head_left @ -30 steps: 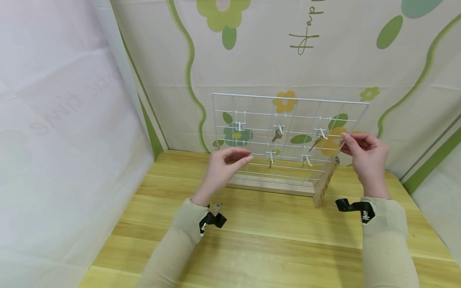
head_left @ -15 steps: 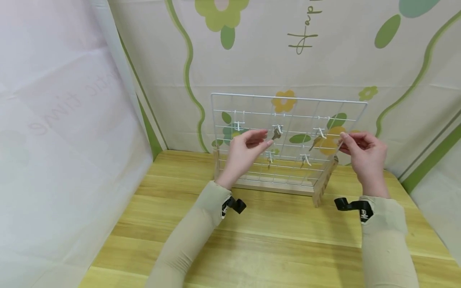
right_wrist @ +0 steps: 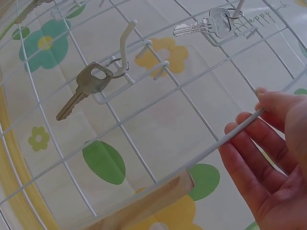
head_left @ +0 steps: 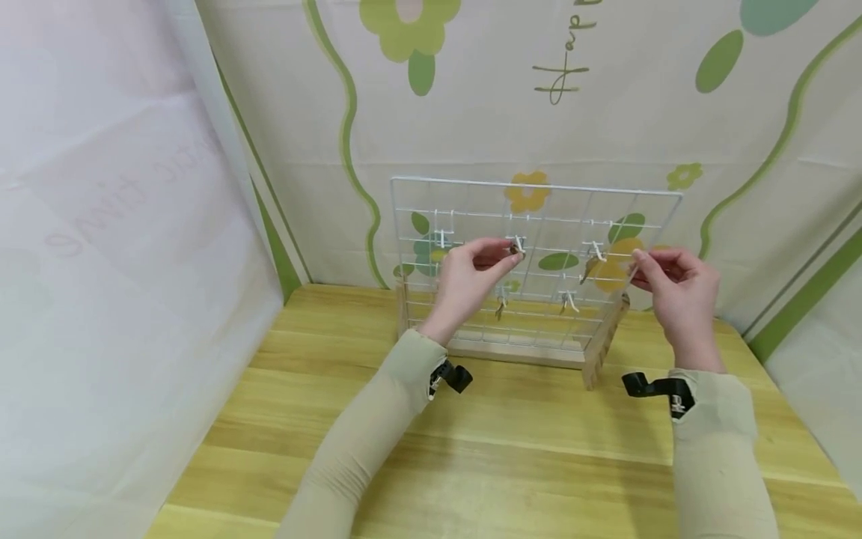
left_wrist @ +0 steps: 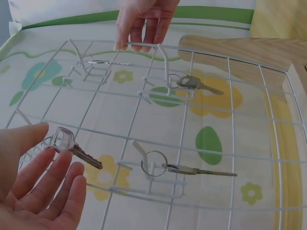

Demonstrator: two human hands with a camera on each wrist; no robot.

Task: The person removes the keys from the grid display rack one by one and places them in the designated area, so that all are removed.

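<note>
Head view: left hand (head_left: 468, 281) raised to the upper-middle white wire hook (head_left: 518, 242) of a white wire grid panel (head_left: 536, 186), upright in a pale wooden stand (head_left: 518, 354) on a yellowish wood-grain table (head_left: 525, 442). Closer, in the left wrist view: a silver-coloured metal key (left_wrist: 64, 139) with a thin metal ring (left_wrist: 47, 141), just beside that hook, between left thumb and fingertips. Firm pinch or mere touch: cannot tell. Ring on or off the hook: partly hidden, so cannot tell either. Right hand (head_left: 683, 288) curled round the white rod (right_wrist: 201, 155) at the panel's right edge, seemingly as a brace.

Step in hand, by judgement: handling the key at its hook. Best done with small fingertip movements and a firm right-hand hold against sway. Pinch the flat head close to the ring, not the toothed blade, for better control of the ring's tilt. Guide the ring along the line of the prong, without sideways pulling; likely risk otherwise, a shifted hook. Keep knuckles clear of the second silver-coloured key (left_wrist: 199, 171), hanging lower in the same column.
</note>
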